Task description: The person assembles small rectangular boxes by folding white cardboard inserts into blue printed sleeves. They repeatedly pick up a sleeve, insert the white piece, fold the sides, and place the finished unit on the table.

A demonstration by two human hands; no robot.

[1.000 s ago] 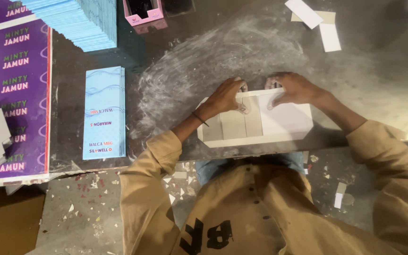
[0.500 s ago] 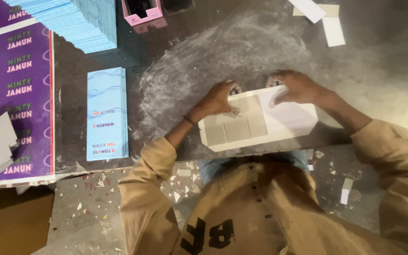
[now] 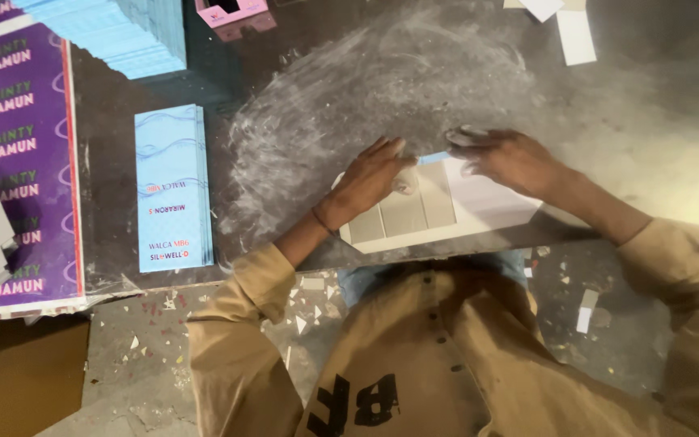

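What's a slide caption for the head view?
Both hands, left and right, press a flat white carton blank on a dusty dark table; blue cartons lie beside.

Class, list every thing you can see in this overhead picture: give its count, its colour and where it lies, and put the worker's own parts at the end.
flattened carton: one, white and grey, on the table edge under both hands
table: one, dark grey, smeared with white dust
flat blue cartons: one small pile, light blue, left of the hands
tall blue stack: one, light blue, top left
purple printed sheets: one pile, purple, far left
pink box: one, pink, top edge
white strips: a few, white, top right
paper scraps: many, white, on the floor
left hand: one, pressing the carton's left part
right hand: one, on the carton's upper right
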